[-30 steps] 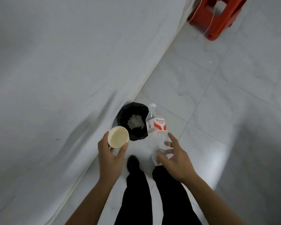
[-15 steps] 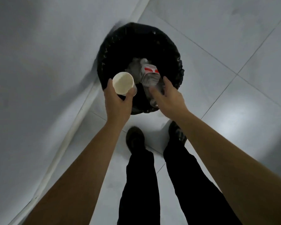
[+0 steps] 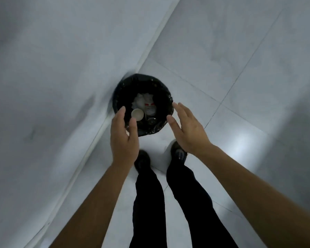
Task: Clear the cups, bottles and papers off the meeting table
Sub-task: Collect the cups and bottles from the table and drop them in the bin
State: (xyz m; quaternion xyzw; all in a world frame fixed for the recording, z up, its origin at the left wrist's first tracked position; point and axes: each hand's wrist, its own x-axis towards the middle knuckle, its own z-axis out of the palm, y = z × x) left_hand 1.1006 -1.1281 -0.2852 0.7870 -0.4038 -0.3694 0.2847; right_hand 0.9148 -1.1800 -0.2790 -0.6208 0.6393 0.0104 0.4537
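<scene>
A round bin with a black liner (image 3: 161, 90) stands on the floor against the wall. Inside it lie a cream paper cup (image 3: 137, 114), a clear plastic bottle with a red and white label (image 3: 150, 108) and crumpled white paper (image 3: 139, 99). My left hand (image 3: 123, 136) hovers above the bin's near left rim, fingers apart and empty. My right hand (image 3: 187, 127) is held above the near right rim, palm turned inward, also empty.
A white wall (image 3: 52, 77) runs diagonally on the left, meeting the pale tiled floor (image 3: 240, 68) at a baseboard. My two dark shoes (image 3: 179, 153) and black trousers stand just in front of the bin.
Both hands have let go: the cup and the bottle dropped into the bin. The hands have drawn back from the bin's mouth, and the view has pulled up.
</scene>
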